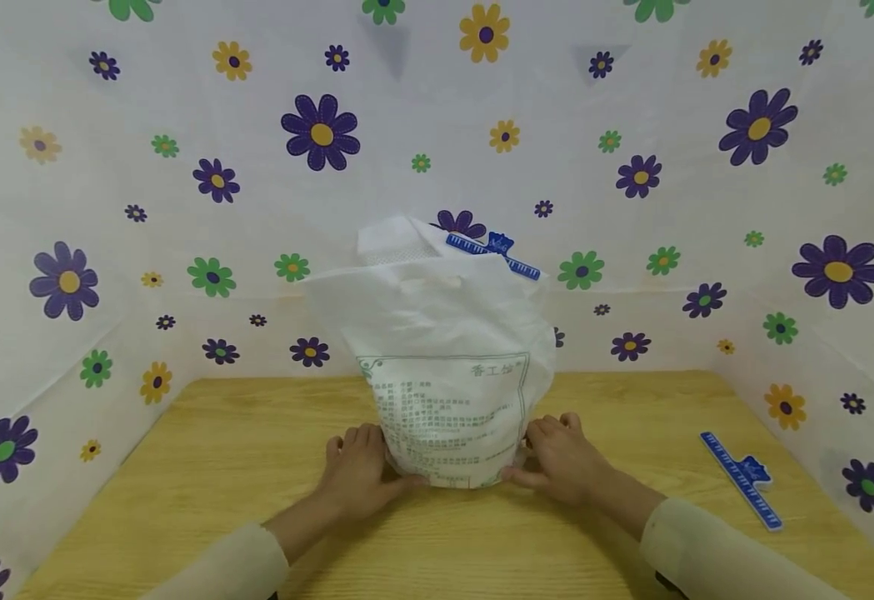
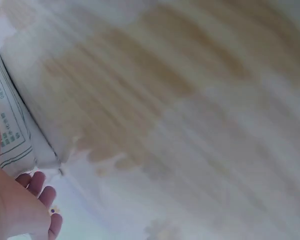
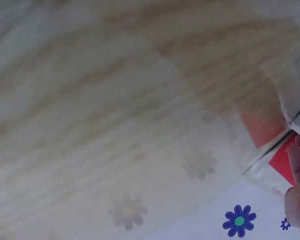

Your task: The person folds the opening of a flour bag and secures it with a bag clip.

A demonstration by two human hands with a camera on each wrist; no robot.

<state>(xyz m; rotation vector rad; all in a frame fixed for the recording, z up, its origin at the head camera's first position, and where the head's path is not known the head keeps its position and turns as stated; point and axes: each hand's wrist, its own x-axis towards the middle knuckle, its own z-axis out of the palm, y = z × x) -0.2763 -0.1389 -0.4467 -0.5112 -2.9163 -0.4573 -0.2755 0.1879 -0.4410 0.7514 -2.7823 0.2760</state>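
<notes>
A white printed bag (image 1: 437,400) stands upright on the table, its lettered label facing me. Its loose top is folded over at the back, and a blue clip (image 1: 522,267) with a piano-key pattern sits across the upper right edge. At the lower left corner my left hand (image 1: 362,471) grips the bag, thumb along the front and fingers at the side. My right hand (image 1: 562,458) holds the lower right corner the same way. The left wrist view catches the bag's label (image 2: 10,125) beside the left fingers. In the right wrist view a red patch (image 3: 284,159) shows near the right fingers.
A second blue piano-key clip (image 1: 742,481) lies on the wooden table (image 1: 257,433) to the right of my right hand. White cloth walls (image 1: 422,100) with printed flowers enclose the table at the back and both sides.
</notes>
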